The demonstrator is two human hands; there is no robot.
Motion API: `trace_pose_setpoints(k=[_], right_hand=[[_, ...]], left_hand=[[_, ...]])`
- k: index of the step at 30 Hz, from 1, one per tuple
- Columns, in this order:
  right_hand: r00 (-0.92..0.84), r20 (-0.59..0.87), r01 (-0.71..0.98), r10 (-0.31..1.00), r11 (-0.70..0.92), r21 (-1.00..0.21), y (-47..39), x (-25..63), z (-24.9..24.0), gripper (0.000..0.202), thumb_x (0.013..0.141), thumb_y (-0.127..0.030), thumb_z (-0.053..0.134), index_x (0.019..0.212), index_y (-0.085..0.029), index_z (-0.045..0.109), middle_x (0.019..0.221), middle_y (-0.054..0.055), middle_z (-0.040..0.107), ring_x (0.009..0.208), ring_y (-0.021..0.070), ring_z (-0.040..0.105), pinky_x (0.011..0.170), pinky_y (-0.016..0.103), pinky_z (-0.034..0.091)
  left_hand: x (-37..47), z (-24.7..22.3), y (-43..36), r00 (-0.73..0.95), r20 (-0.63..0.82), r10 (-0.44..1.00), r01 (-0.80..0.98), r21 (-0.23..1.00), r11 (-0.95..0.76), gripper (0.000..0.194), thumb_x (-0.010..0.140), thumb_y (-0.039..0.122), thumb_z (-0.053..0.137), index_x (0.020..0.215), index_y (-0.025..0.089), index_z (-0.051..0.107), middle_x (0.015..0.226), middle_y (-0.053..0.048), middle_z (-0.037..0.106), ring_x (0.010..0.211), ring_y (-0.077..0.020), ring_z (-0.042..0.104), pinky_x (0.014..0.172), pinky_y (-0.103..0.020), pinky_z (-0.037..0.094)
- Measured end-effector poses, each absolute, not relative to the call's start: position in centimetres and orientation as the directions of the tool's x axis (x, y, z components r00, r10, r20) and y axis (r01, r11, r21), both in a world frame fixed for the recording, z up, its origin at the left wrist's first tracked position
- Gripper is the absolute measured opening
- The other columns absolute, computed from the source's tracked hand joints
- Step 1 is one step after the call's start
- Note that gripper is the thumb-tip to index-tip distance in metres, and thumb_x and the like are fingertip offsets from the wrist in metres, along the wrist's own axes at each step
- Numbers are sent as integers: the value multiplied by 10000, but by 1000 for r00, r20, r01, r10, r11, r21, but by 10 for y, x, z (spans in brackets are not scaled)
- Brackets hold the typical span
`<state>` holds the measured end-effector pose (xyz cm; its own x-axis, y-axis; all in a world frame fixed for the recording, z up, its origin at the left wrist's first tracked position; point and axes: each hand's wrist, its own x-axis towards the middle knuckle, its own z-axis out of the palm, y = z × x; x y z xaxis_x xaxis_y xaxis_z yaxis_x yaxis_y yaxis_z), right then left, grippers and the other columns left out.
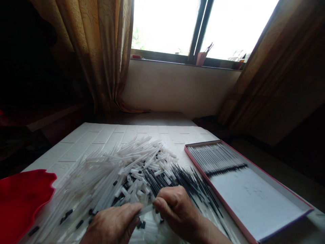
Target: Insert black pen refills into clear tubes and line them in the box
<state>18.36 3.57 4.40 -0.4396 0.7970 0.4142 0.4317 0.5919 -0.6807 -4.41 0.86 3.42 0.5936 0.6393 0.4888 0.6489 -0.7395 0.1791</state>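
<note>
My left hand (113,222) and my right hand (177,210) meet low in the middle of the head view, each pinching one end of a short translucent tube (146,210). Around and beyond them spreads a heap of clear plastic tubes (101,169), mixed with short white pieces (135,189) and small black caps. Thin dark rods (188,179) lie just behind my right hand. To the right, a shallow red-edged box (256,200) holds a row of clear tubes with dark ends (218,157) at its far end.
A red scalloped dish (25,200) stands at the left edge. The white brick-patterned table cover (91,135) reaches back towards the wall. Curtains (93,44) flank a window, and a pink cup (201,58) with thin sticks stands on the sill.
</note>
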Motion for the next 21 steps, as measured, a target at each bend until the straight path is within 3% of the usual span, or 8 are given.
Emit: trace_pose_setpoints(k=[3, 6, 14, 21], right_hand=[[-424, 431, 379, 797, 588, -714, 33, 184, 52, 178, 901, -259, 526, 764, -188, 613, 632, -3, 617, 549, 116, 551, 548, 202, 384], [-411, 472, 337, 780, 611, -717, 31, 183, 57, 113, 867, -202, 571, 916, -155, 661, 708, 21, 674, 580, 120, 585, 584, 194, 431], [-405, 516, 358, 755, 650, -670, 33, 185, 53, 117, 899, -203, 587, 828, -166, 672, 679, 24, 683, 582, 123, 599, 584, 199, 435], [-387, 536, 369, 750, 659, -656, 37, 185, 49, 217, 935, -243, 582, 749, -175, 669, 626, 20, 690, 549, 116, 621, 559, 186, 423]], left_hand=[[-43, 40, 10, 574, 527, 627, 664, 149, -733, 269, 1093, 365, 291, 1190, 255, 517, 939, 27, 807, 802, -98, 791, 716, -123, 581], [-40, 49, 11, 543, 607, 580, 664, 113, -739, 290, 1097, 367, 260, 1152, 247, 519, 879, 32, 813, 750, -96, 796, 692, -108, 579], [-37, 54, 12, 540, 624, 565, 652, 115, -749, 292, 1098, 370, 252, 1134, 252, 517, 838, 48, 810, 702, -88, 792, 645, -99, 573], [-42, 42, 9, 563, 521, 641, 668, 169, -724, 259, 1091, 360, 289, 1207, 274, 504, 940, 40, 804, 798, -114, 791, 705, -148, 587]])
